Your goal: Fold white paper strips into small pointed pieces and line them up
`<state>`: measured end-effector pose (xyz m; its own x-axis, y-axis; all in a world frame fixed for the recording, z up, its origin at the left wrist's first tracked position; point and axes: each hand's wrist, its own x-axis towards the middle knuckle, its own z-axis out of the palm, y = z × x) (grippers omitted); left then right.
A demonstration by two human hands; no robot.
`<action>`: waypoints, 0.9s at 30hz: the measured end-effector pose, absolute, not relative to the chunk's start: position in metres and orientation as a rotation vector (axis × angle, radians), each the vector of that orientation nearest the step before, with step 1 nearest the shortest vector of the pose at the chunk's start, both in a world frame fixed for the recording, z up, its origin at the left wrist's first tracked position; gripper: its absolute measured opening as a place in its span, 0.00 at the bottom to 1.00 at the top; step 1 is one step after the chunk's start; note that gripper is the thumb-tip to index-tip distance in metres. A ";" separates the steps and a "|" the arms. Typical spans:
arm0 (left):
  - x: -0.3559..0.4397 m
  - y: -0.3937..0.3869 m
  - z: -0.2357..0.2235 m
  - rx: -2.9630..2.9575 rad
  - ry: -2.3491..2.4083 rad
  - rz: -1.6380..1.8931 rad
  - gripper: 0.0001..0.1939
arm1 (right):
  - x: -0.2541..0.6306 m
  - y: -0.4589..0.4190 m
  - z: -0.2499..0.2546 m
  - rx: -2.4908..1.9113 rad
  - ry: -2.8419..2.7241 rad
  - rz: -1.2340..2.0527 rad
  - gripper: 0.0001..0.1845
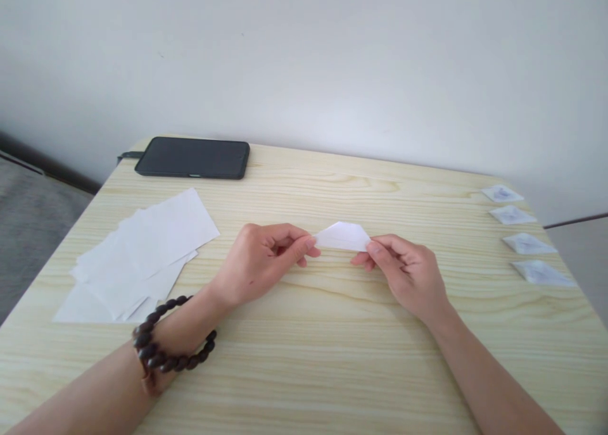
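Note:
Between my two hands is a small folded piece of white paper [342,236], with slanted sides and a flat top edge. My left hand [266,258] pinches its left corner between thumb and fingers. At the opposite corner, my right hand [408,270] grips it the same way. The paper is held over the middle of the wooden table [332,359]; whether it touches the surface I cannot tell. A dark beaded bracelet [161,359] circles my left wrist.
Several loose white paper sheets [161,232] overlap on the left. A black phone [194,157] lies at the back left, a cable [130,154] at its end. Several folded white paper pieces [529,243] form a column along the right edge. A pale wall [304,61] stands behind the table.

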<state>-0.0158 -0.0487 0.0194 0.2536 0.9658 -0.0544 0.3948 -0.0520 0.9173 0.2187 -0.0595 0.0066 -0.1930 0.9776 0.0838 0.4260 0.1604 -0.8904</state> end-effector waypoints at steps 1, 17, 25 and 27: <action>-0.015 -0.049 0.019 1.614 1.298 0.780 0.14 | 0.218 -0.060 0.007 -1.358 -1.726 0.975 0.12; -0.021 -0.048 0.024 1.955 0.834 0.572 0.21 | 0.227 -0.057 0.014 -1.229 -1.810 1.243 0.16; -0.017 -0.046 0.022 2.002 1.030 0.607 0.18 | 0.224 -0.058 0.013 -1.307 -1.790 1.156 0.17; -0.017 -0.046 0.022 1.990 1.057 0.617 0.18 | 0.224 -0.058 0.013 -1.299 -1.773 1.160 0.16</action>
<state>-0.0169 -0.0458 0.0217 0.5356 0.8427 0.0545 0.4617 -0.3463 0.8166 0.2239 -0.0577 0.0128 -0.3028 0.9530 -0.0025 0.3839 0.1196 -0.9156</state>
